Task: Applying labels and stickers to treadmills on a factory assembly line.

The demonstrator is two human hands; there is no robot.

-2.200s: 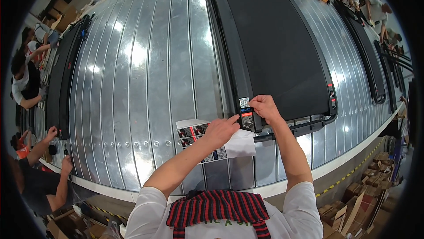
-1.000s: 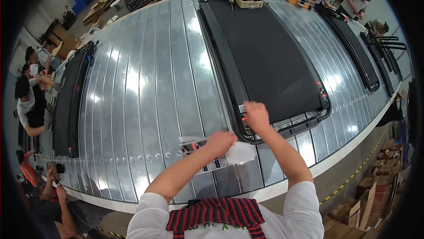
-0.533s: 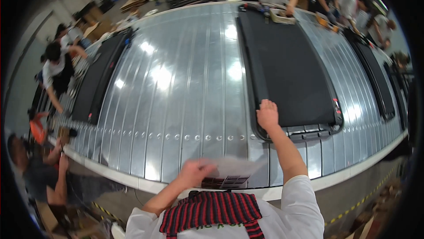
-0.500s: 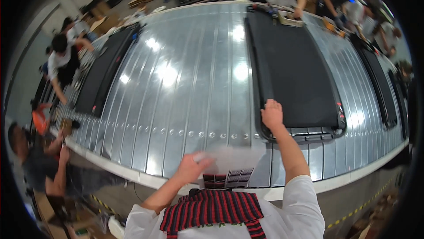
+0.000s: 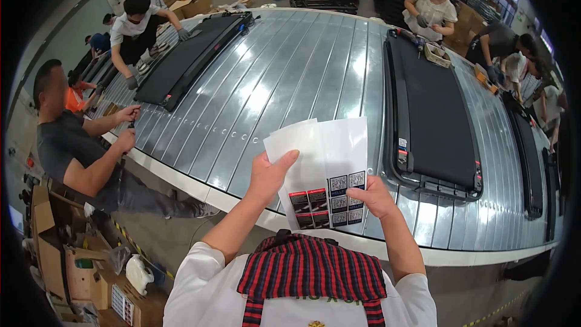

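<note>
From the head camera, we're looking straight down on two bare hands and a pair of paper sheets, held up in front of the chest at the near edge of the table. The left hand has its grip on the left side of the red-and-black label sheet, thumb laid across the front of the paper. Over on the other side, the right hand pinches the lower right edge of the square-code label sheet, thumb on the printed part. The two sheets stand side by side, upper parts blank white, labels gathered toward the bottom; whether they touch the table, I can't tell. Beneath and beyond runs the metal-topped table, silvery and ribbed, lights glaring off it. Right of the sheets, well clear of both hands, lies the long black deck unit, with stickers at its two near corners. At its far end sit a parts tray and, just beside that, a power drill. Off to the left there's a second black unit, with a white-shirted person leaning over it in grey gloves. Nearer, a dark-shirted person works with both hands at the table's edge, and cardboard boxes crowd the floor below.
</note>
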